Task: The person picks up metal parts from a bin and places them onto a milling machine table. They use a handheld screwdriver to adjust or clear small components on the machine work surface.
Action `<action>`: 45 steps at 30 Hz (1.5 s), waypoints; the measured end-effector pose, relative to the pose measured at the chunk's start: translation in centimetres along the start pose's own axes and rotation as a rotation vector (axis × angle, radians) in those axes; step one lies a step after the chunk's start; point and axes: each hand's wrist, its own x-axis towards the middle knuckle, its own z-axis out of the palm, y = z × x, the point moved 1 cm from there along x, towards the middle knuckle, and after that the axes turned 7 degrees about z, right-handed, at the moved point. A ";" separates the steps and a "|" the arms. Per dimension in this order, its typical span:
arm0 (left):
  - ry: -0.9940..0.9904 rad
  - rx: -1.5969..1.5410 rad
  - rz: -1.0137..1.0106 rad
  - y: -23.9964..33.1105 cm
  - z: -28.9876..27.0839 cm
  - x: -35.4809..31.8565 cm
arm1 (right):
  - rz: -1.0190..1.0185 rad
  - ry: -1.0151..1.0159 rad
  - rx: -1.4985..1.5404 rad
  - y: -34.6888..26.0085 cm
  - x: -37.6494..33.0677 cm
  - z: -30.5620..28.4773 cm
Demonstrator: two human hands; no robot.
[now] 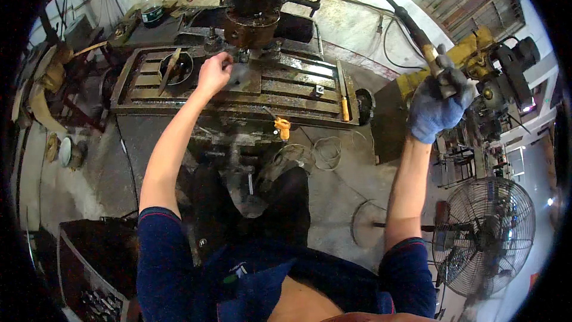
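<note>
My right hand [440,104], in a blue-grey glove, is raised at the right and wrapped round the grip of a long lever [429,53] that runs up to the machine. My bare left hand [215,74] is over the slotted machine table [196,98], just left of and below the dark spindle head [252,27]. Its fingers are curled together near the tool end; whatever they hold, if anything, is hidden. A blurred greyish patch lies on the table beside that hand.
Left on the table stands a round pot [186,71] with a brush-like tool across it. To the right lie a small metal block [319,90] and a yellow-handled tool [345,107]. A yellow tool [282,127] hangs at the front edge. A caged fan [484,235] stands lower right.
</note>
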 end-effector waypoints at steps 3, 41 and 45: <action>0.037 0.091 0.096 1.3 -3.2 -3.8 | -0.062 0.082 -0.048 0.3 -1.6 0.5; -0.175 0.830 0.207 -5.6 -10.9 -6.3 | 0.021 0.072 0.069 0.1 -1.4 -0.4; -0.266 0.837 0.238 -6.0 -12.0 -5.5 | 0.008 0.012 0.128 0.1 -1.3 -0.2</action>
